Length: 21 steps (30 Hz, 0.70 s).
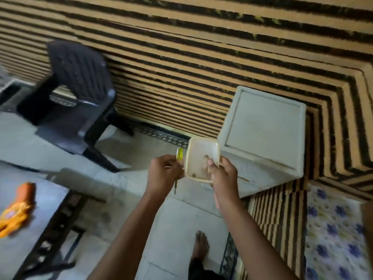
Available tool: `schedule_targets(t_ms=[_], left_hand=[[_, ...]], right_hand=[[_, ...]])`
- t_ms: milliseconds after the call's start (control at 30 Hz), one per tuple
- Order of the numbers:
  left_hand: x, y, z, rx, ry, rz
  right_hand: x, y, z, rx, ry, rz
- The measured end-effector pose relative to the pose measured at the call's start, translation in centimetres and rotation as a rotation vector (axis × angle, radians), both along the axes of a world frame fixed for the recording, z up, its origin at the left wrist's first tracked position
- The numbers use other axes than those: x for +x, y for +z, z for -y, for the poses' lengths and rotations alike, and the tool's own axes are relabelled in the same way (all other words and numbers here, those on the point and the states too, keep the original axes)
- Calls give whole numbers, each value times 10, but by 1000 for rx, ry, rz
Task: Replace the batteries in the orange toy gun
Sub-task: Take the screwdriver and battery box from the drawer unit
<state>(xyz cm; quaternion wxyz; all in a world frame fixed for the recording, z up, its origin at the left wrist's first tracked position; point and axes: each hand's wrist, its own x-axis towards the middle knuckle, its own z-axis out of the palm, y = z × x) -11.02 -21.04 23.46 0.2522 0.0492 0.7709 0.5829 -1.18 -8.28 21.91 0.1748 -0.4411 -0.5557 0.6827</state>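
The orange toy gun [17,209] lies blurred on the grey table [20,249] at the lower left, away from both hands. My left hand [164,174] grips a screwdriver [178,168] with a yellow handle, its tip pointing down. My right hand [222,174] holds a small translucent plastic container [201,158], thumb over its rim. Small dark items sit inside the container; I cannot tell what they are. Both hands are raised in the middle of the view, above the floor.
A dark plastic chair [78,98] stands at the left by the striped wall. A pale square stool [264,134] stands just behind the container. A flowered cloth [333,229] lies at the right. My bare foot [199,247] is on the tiled floor.
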Motion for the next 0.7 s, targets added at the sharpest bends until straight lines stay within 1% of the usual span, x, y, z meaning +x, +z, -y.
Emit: schedule_targets(t_ms=[67,167,300,367,433,567,700], left_hand=[[-1,2,49,-8,66,-17],[2,2,127,31,162,22],[10,6,256,70,300,53],[10,8,299,58,318,48],[10,15,359,44,332,29],[7,23,451,13,386,5],[-9,29,515,17,486,11]], right_hand=[[-7,7,40,-3,22,-21],[-14,23,105,-31,61,-65],[-18,40,218,-91,149,-120],[-20,41,254,-103,154,-132],[-24,40,307,-118,178,-137],[-36,36,391,-144,241,-110],[-64,33,456,-147,303,-83]])
